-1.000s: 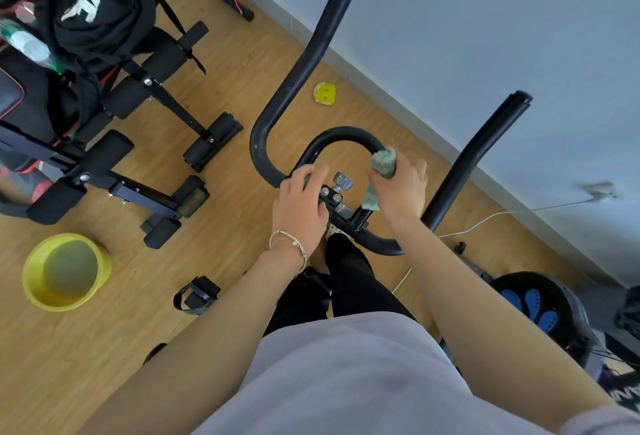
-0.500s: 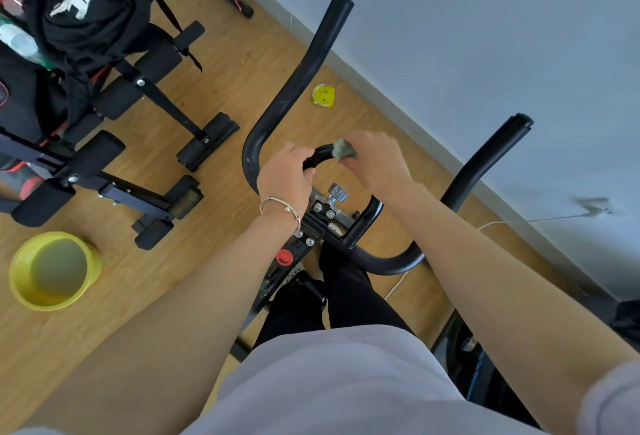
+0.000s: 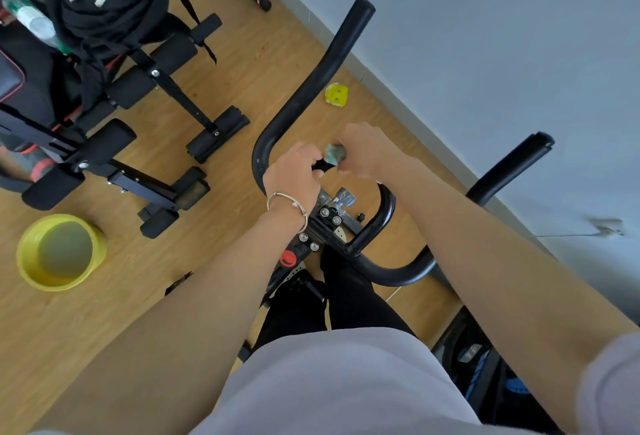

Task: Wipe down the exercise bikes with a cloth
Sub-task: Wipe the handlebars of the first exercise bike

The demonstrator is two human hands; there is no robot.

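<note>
The exercise bike's black handlebar [image 3: 304,88] curves up in front of me, with a second grip [image 3: 509,164] at the right. My left hand [image 3: 294,174], a bracelet on its wrist, grips the inner loop bar [image 3: 384,212] at its top left. My right hand [image 3: 363,150] holds a bunched green cloth [image 3: 335,153] against the top of that same loop, just right of my left hand. The loop's top is mostly hidden under both hands.
A black weight bench [image 3: 114,136] draped with dark clothing stands at the left. A yellow basin [image 3: 59,252] sits on the wooden floor lower left. A small yellow object [image 3: 336,95] lies near the grey wall [image 3: 485,36]. Another machine [image 3: 485,365] is at the lower right.
Both hands slid up from near the handlebar clamp to the top of the inner loop, the cloth travelling along the bar. My view has shifted slightly.
</note>
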